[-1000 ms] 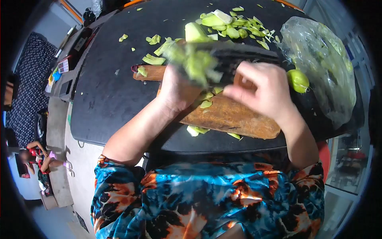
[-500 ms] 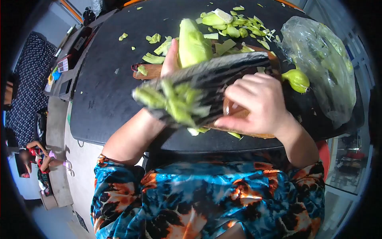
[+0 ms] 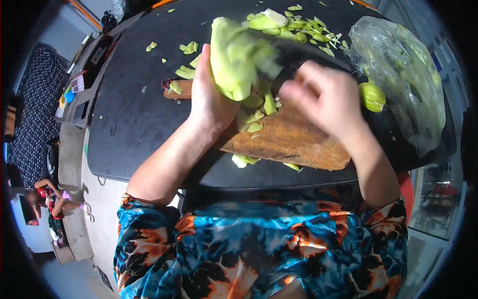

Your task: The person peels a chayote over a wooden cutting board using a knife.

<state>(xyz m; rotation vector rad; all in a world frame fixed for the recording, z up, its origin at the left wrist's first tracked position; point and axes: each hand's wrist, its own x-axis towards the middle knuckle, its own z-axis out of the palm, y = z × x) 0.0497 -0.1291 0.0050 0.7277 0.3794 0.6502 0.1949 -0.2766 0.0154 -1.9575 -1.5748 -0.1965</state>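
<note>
My left hand [image 3: 213, 94] is wrapped round a large peeled pale-green fruit [image 3: 226, 60], whose exact kind I cannot make out. It is held upright above the wooden cutting board [image 3: 298, 134]. My right hand [image 3: 326, 97] is closed on the handle of a broad dark-bladed knife [image 3: 311, 52], both smeared by motion. The blade is behind the right hand and beside the fruit, with blurred green slices at its left end. Cut green pieces [image 3: 255, 122] lie on the board under the fruit.
Peelings and slices [image 3: 308, 32] are scattered at the back of the black table [image 3: 129, 119]. A whole green fruit [image 3: 372, 96] lies on the right, next to a clear plastic bag [image 3: 398, 74] with more green produce. Far left, a person [image 3: 50, 199] is in the background.
The knife has swung up and away from in front of my left forearm to beside the fruit, uncovering the board. My left hand has shifted slightly left with the fruit, now turned a little.
</note>
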